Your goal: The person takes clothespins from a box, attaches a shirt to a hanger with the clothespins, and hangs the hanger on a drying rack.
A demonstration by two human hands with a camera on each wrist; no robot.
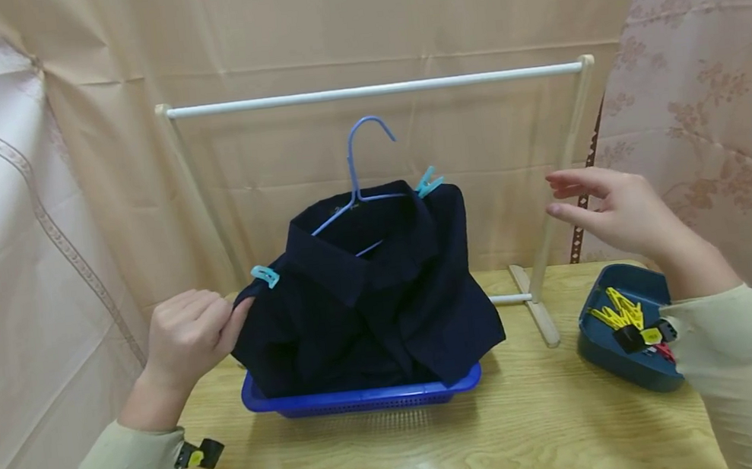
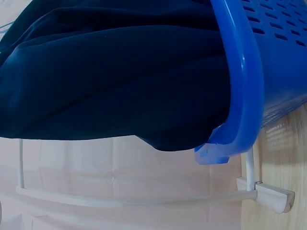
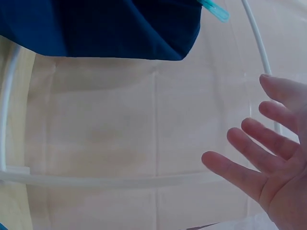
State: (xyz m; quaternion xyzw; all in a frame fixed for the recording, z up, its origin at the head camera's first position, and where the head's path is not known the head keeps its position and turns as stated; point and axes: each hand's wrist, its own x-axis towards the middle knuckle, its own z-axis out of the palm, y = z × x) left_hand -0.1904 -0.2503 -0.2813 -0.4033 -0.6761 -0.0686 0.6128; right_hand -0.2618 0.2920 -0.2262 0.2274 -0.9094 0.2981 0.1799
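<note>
A dark navy collared shirt (image 1: 381, 287) hangs on a blue clothes hanger (image 1: 351, 160), its lower part down in a blue basket (image 1: 366, 397). My left hand (image 1: 190, 334) pinches the shirt's left shoulder edge, thumb in front. Close to that thumb a light-blue clothespin (image 1: 266, 276) sits on the shoulder. A second light-blue clothespin (image 1: 429, 182) is clipped near the collar on the other shoulder. My right hand (image 1: 610, 210) is raised in the air right of the shirt, fingers spread with nothing in them, as the right wrist view also shows. The left wrist view does not show the left hand.
Behind the shirt stands a white rack with a horizontal bar (image 1: 375, 91) and a foot (image 1: 535, 306) on the wooden table (image 1: 345, 467). A dark teal bin (image 1: 627, 372) with yellow clothespins (image 1: 618, 308) lies under the right forearm. Cloth curtains (image 1: 394, 18) hang behind.
</note>
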